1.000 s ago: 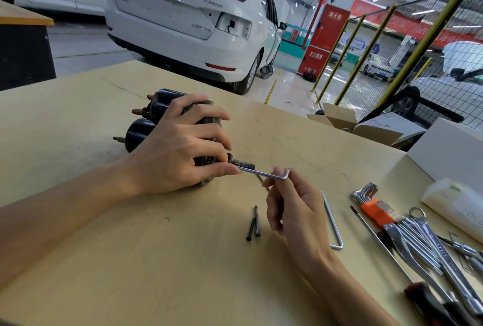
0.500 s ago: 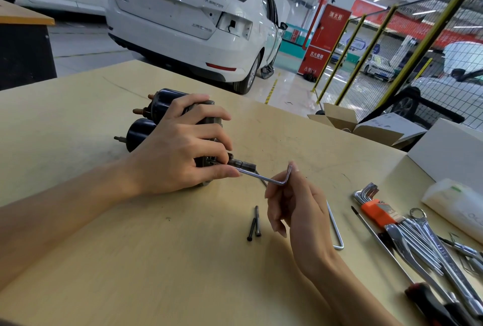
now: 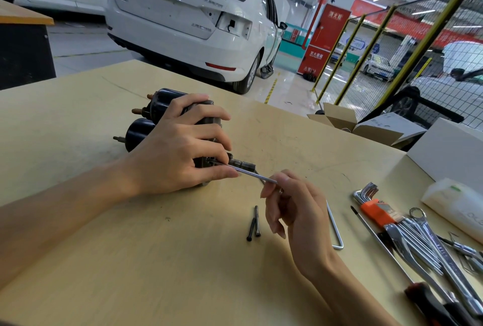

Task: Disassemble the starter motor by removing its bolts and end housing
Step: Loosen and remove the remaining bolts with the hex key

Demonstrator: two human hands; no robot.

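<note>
L hand (image 3: 177, 153) is gripping starter motor (image 3: 162, 106) on plywood tabletop (image 3: 130, 260); R hand (image 3: 292, 203) is pinching hex key (image 3: 251, 173). Red cabinet (image 3: 326, 38) w/ Chinese lettering is standing at 1 o'clock, workshop bay.

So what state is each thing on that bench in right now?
starter motor: lying on its side, gripped by left hand
hex key: tip in the motor's end, pinched by right hand
two bolts: out, loose on table
cardboard box: flaps open
</note>
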